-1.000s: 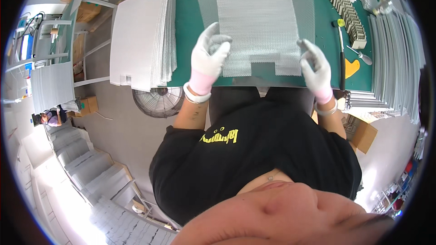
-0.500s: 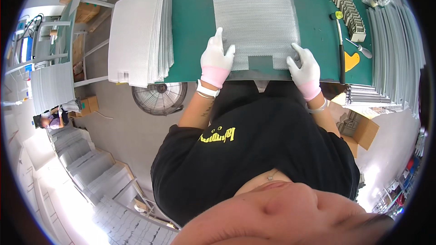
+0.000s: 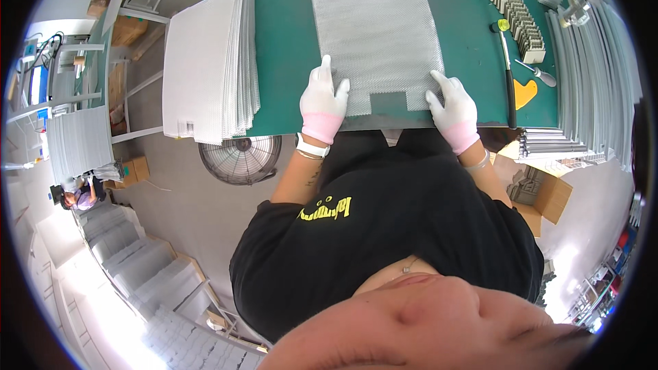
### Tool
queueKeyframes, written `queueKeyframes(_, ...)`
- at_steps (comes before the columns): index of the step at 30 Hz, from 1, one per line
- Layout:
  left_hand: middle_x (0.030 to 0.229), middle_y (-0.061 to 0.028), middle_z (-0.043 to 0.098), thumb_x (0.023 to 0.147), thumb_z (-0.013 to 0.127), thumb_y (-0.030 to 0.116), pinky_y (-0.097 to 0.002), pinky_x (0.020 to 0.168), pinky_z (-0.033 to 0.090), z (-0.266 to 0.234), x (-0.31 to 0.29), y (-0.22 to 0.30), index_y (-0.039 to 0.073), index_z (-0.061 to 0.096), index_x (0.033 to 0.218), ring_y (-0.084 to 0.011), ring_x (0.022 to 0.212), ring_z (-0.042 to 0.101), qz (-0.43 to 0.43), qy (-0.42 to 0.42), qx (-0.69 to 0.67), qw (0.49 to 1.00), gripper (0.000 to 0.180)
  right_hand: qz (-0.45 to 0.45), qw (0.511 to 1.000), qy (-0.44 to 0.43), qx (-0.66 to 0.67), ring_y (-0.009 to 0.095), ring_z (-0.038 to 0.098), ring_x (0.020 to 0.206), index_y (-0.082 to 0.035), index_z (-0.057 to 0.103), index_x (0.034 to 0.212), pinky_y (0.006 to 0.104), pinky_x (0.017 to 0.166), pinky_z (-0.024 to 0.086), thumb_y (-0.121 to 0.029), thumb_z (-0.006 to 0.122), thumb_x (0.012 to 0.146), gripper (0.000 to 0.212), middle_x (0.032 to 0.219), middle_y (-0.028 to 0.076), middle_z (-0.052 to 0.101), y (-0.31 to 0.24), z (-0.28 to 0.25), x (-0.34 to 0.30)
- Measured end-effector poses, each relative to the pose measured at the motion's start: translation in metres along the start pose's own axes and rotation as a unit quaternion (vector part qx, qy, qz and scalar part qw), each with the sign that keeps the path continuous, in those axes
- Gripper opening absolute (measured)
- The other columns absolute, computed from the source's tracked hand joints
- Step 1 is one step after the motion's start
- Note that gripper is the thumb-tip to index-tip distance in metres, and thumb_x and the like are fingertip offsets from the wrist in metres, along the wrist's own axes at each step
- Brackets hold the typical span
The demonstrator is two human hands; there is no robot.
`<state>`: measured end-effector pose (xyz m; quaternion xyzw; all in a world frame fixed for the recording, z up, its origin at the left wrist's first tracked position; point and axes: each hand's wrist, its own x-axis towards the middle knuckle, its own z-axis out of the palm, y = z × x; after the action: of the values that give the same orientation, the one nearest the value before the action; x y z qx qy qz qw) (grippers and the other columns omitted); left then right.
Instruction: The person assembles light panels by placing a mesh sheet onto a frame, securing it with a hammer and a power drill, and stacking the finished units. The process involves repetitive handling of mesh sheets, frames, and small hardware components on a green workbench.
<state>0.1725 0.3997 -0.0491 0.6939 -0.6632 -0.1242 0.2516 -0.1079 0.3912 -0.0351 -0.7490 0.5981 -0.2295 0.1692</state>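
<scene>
A silvery mesh sheet (image 3: 377, 31) lies flat on the green tabletop, with a rectangular notch in its near edge. White gloves with pink cuffs cover both hands. My left hand (image 3: 322, 99) rests at the sheet's near left corner, index finger stretched forward and thumb apart. At the near right corner, my right hand (image 3: 452, 104) has its fingers extended and thumb spread along the edge. Neither hand visibly closes around the sheet. To the left lies a thick stack of similar mesh sheets (image 3: 202, 62), slightly fanned, the top one with a small notch.
On the right of the green table (image 3: 473, 48) lie a hammer (image 3: 510, 85), a screwdriver (image 3: 543, 77), a yellow scraper-like piece (image 3: 525, 93) and a row of beige parts (image 3: 517, 17). Long metal strips (image 3: 593, 75) stand beyond. A floor fan (image 3: 240, 159) sits below the table edge.
The whole view has shifted slightly, so the table and sheet appear lower. Both hands stay at the sheet's near corners with almost the same pose.
</scene>
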Motion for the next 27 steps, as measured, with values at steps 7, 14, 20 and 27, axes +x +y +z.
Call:
queueKeyframes(7, 0.119, -0.0168, 0.06, 0.087, 0.074, 0.025, -0.0397, 0.082, 0.054, 0.001, 0.003, 0.001, 0.002, 0.049, 0.143, -0.0322, 0.092, 0.064, -0.022, -0.004, 0.0, 1.0, 0.066, 0.035, 0.996, -0.068, -0.051, 0.033, 0.064, 0.086, -0.015, 0.063, 0.128, 0.0414, 0.075, 0.053, -0.029, 0.068, 0.091, 0.04, 0.099, 0.013, 0.06, -0.005, -0.01, 0.006)
queueKeyframes(14, 0.151, -0.019, 0.043, 0.087, 0.07, 0.04, -0.0575, 0.115, 0.029, -0.019, 0.023, -0.006, 0.018, 0.054, 0.144, -0.0437, 0.139, 0.037, 0.083, -0.051, 0.194, 0.976, 0.063, -0.031, 0.999, -0.008, -0.02, 0.039, 0.064, 0.098, -0.007, 0.072, 0.106, 0.0435, 0.089, 0.052, -0.036, 0.06, 0.09, 0.034, 0.097, 0.019, 0.068, 0.05, -0.092, 0.132)
queueKeyframes(20, 0.158, -0.0208, 0.031, 0.087, 0.069, 0.043, -0.0592, 0.12, 0.018, -0.003, 0.057, -0.006, 0.018, 0.053, 0.145, -0.0475, 0.144, 0.027, 0.102, -0.08, 0.18, 0.975, 0.066, 0.213, 0.957, 0.1, -0.169, 0.04, 0.056, 0.129, -0.001, 0.055, 0.139, 0.0439, 0.108, 0.044, -0.058, 0.062, 0.089, 0.076, 0.134, 0.026, 0.061, 0.256, -0.113, 0.312)
queueKeyframes(27, 0.158, -0.0268, 0.027, 0.08, 0.076, 0.042, -0.0594, 0.119, 0.018, -0.029, 0.03, 0.003, 0.006, 0.049, 0.145, -0.0489, 0.145, 0.025, 0.079, 0.046, 0.085, 0.992, 0.079, 0.196, 0.961, 0.093, -0.173, 0.038, 0.06, 0.123, -0.007, 0.058, 0.136, 0.0438, 0.104, 0.047, -0.049, 0.061, 0.091, 0.062, 0.129, 0.022, 0.064, 0.252, -0.121, 0.335)
